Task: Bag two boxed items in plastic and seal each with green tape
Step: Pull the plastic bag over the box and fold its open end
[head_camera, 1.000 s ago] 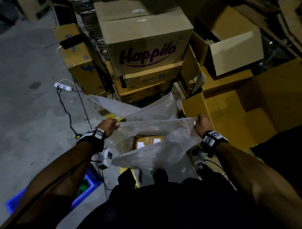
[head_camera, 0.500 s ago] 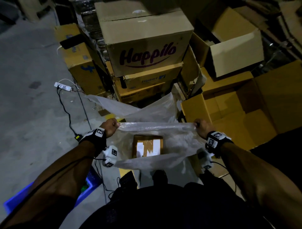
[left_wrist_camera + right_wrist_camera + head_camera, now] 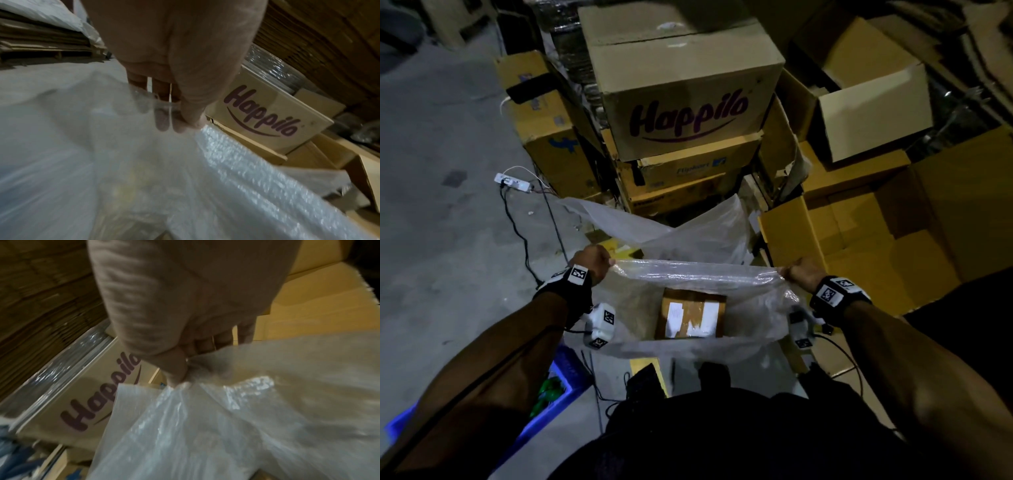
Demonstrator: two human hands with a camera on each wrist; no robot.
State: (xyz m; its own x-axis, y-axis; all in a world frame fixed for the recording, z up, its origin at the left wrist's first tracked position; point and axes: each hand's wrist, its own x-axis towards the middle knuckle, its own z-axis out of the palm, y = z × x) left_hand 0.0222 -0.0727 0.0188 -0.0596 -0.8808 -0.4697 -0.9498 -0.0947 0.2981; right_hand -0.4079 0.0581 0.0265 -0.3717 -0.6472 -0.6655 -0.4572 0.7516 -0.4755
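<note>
A clear plastic bag (image 3: 698, 277) hangs stretched between my two hands. My left hand (image 3: 594, 262) pinches its upper left corner, thumb against fingers (image 3: 180, 120). My right hand (image 3: 796, 274) pinches the upper right corner (image 3: 179, 376). Inside the bag a small brown cardboard box (image 3: 690, 317) with white labels lies flat near the bottom. The bag (image 3: 144, 178) fills the lower part of both wrist views and looks blurred there.
A stack of cartons topped by a Happilo box (image 3: 685, 102) stands straight ahead. Yellow-brown cartons (image 3: 876, 240) crowd the right. Another plastic sheet (image 3: 671, 233) lies beyond the bag. A power strip (image 3: 512, 181) and cables cross the grey floor at left; a blue crate (image 3: 551, 390) sits lower left.
My hands have moved apart and pulled the bag's top edge taut. The box has settled lower in the bag and shows more plainly.
</note>
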